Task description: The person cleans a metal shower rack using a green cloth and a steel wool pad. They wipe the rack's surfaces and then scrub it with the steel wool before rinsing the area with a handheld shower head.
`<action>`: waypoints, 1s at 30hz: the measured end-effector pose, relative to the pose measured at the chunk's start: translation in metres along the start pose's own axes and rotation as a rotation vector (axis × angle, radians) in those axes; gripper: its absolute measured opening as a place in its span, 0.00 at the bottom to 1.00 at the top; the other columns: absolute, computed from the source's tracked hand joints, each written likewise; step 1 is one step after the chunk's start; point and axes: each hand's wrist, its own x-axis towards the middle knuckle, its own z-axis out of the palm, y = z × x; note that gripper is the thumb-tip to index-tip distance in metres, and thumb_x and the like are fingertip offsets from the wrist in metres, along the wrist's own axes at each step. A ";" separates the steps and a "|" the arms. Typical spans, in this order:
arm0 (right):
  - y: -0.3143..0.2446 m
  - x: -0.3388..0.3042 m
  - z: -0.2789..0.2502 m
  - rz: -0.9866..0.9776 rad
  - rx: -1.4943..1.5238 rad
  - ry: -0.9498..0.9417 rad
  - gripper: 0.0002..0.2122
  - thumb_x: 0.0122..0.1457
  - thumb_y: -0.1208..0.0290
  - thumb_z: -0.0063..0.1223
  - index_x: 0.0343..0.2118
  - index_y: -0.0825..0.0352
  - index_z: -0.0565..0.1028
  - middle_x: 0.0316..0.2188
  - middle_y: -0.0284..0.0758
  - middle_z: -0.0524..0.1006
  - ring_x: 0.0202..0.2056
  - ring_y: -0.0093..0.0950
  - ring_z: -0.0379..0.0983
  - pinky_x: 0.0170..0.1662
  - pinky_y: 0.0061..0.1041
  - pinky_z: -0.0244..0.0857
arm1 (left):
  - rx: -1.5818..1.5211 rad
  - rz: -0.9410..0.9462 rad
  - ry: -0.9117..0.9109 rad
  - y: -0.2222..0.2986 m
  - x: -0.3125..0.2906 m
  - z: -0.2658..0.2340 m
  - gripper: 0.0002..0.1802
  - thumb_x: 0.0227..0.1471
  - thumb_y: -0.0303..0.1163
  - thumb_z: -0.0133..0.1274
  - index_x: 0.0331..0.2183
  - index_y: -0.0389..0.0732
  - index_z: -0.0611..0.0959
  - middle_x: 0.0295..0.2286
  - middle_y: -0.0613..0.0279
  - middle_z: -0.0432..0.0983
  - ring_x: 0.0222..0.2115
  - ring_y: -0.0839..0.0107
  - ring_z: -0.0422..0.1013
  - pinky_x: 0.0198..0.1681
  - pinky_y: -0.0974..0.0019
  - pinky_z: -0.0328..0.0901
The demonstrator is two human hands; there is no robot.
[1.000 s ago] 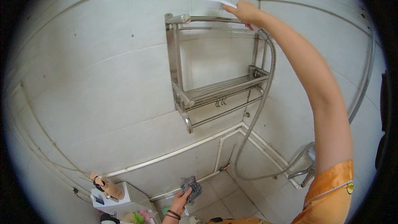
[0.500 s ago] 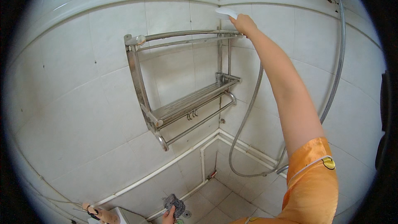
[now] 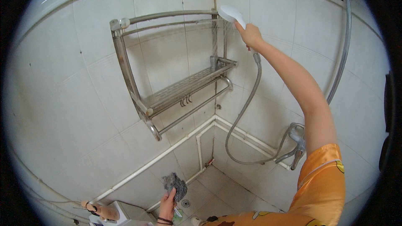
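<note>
My right hand [image 3: 252, 37] is raised and wrapped round the handle of a white shower head [image 3: 229, 13], by the far right end of a metal wall rack [image 3: 184, 84]. Faint streaks, perhaps water, show below its face. From its handle a grey flexible hose [image 3: 247, 113] loops down to a chrome mixer tap [image 3: 298, 142] on the right wall. Low down, my left hand [image 3: 168, 204] grips a dark grey, shaggy steel-wool scrubber [image 3: 176, 186], held away from the rack. A whitish-green piece shows beside that hand, but what it is I cannot make out.
White pipes [image 3: 155, 161] run along the lower walls into the corner. A chrome riser pipe [image 3: 344, 50] stands at the right. Bottles [image 3: 106, 212] sit on a white cabinet [image 3: 130, 215] at lower left. The tiled floor [image 3: 213, 184] has a round drain [image 3: 185, 203].
The view has shifted, bringing the mixer tap into sight. My right hand has lowered the shower head relative to the rack's top rail. More of my left hand and the scrubber shows.
</note>
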 end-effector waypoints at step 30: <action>-0.006 -0.269 0.082 0.425 1.145 -0.969 0.10 0.58 0.64 0.44 0.38 0.63 0.71 0.31 0.30 0.73 0.30 0.20 0.67 0.32 0.22 0.62 | 0.060 0.267 -0.712 0.170 -0.008 0.187 0.19 0.53 0.52 0.47 0.33 0.45 0.72 0.19 0.78 0.61 0.14 0.88 0.48 0.16 0.79 0.42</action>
